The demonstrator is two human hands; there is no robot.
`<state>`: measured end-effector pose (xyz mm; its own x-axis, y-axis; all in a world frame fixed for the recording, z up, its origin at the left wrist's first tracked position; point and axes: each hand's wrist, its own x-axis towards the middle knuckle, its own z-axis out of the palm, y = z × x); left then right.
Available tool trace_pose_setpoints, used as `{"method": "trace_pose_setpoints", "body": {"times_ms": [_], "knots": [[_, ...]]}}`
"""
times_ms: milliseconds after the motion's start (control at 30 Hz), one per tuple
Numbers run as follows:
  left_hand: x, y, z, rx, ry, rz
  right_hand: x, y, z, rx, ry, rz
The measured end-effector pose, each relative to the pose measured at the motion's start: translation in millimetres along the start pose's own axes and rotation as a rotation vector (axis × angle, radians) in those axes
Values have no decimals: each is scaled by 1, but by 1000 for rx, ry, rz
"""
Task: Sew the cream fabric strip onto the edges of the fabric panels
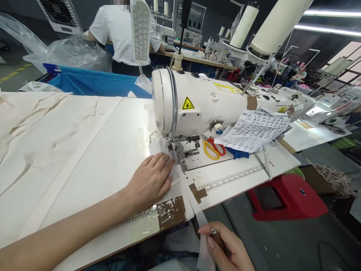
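My left hand lies flat with fingers stretched out on cream fabric, just left of the presser foot of a white sewing machine. My right hand is closed below the table edge, pinching a narrow strip of white fabric together with a small metal-tipped tool. The strip runs from that hand up toward the needle area.
Orange-handled scissors and a taped paper sheet lie right of the needle. A ruler is stuck along the table front. A red stool stands at lower right. Behind, a person in white works beside a blue bin.
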<state>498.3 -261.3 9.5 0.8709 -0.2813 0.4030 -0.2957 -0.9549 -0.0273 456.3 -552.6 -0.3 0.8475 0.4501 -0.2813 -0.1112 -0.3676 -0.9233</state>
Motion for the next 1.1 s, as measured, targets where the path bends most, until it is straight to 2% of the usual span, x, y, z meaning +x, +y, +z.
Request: {"method": "trace_pose_setpoints", "body": {"times_ms": [367, 600, 800, 933, 1000, 1100], "knots": [[1, 0, -1, -12, -16, -12, 26, -18, 1, 13, -125, -56], [2, 0, -2, 1, -14, -7, 39, -28, 8, -17, -109, -148], [4, 0, -1, 7, -2, -6, 43, -36, 13, 48, -100, -94], [9, -1, -4, 81, 0, 3, 50, -37, 16, -7, -90, -152], [12, -3, -5, 140, -21, 14, 51, -37, 21, 82, -82, -108], [14, -6, -4, 210, -45, 35, 48, -37, 36, 407, -103, 81]]}}
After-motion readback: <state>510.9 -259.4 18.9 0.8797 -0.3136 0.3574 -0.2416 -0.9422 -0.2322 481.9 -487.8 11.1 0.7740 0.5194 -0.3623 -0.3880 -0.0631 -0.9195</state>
